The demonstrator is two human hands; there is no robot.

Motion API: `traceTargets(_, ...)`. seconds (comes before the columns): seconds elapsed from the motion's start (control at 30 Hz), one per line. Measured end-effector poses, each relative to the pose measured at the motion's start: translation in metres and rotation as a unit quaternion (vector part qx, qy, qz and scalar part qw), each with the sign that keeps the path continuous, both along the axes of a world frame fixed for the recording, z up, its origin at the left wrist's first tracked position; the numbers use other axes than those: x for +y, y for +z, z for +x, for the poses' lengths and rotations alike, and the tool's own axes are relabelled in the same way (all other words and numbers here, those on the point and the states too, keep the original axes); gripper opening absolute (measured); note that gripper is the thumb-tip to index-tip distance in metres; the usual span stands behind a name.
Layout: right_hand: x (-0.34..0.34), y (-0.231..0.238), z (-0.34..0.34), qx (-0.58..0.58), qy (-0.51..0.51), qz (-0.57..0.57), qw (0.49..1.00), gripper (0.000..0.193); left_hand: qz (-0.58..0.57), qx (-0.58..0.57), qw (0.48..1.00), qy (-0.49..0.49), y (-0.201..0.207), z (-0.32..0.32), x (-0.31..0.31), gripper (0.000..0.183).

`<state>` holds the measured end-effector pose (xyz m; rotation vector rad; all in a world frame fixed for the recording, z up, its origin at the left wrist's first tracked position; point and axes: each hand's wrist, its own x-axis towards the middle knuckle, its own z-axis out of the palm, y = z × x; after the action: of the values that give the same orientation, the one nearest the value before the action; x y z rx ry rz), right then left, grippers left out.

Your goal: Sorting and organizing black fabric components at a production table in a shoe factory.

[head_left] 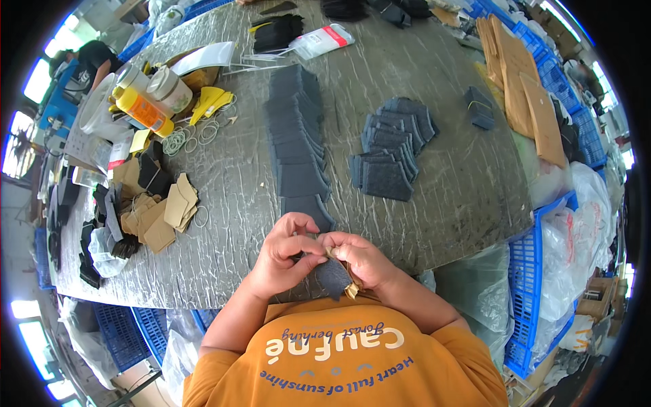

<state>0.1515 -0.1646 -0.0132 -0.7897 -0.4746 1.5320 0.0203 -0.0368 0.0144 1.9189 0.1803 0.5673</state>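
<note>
In the head view, both hands met at the near edge of the worktop (pixel 224 183), just in front of the person's chest. The left hand (pixel 281 254) was curled, thumb and fingers pinched on the upper edge of a dark fabric piece (pixel 333 277); the right hand (pixel 359 258) was closed on the same piece together with a tan paper bit (pixel 352 290) that stuck out below it. The piece hung off the worktop's edge, so a loosened pinch would likely have dropped it into the lap or onto the floor. The tan bit looked lightly held and could have slipped askew or creased. Just beyond the knuckles lay the near end of a long row of dark pieces (pixel 297 146); a forward nudge could have shoved that row out of order. Rubber bands (pixel 182 141) lay far left, well apart.
</note>
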Motion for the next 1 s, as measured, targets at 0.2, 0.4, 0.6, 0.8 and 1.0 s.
traceTargets(0.2,-0.004,-0.014,0.027,0.284,-0.215,0.057,0.933,0.016,-0.139,-0.021,0.973,0.184,-0.007,-0.010,0.010,0.009)
traceTargets(0.4,-0.019,-0.016,0.051,-0.114,-0.232,0.011,0.966,0.009,-0.150,0.256,0.929,0.220,-0.023,-0.004,0.060,0.009)
traceTargets(0.6,-0.025,-0.012,0.028,-0.533,-0.102,-0.086,0.835,0.016,-0.153,0.287,0.922,0.209,-0.027,0.008,0.061,0.005)
traceTargets(0.8,-0.022,-0.014,0.017,-0.711,-0.137,-0.003,0.690,0.015,-0.125,0.303,0.922,0.208,-0.022,0.014,0.062,0.007)
traceTargets(1.0,-0.020,-0.018,0.012,-0.785,-0.095,0.005,0.612,0.022,-0.114,0.305,0.922,0.208,-0.022,0.016,0.063,0.008)
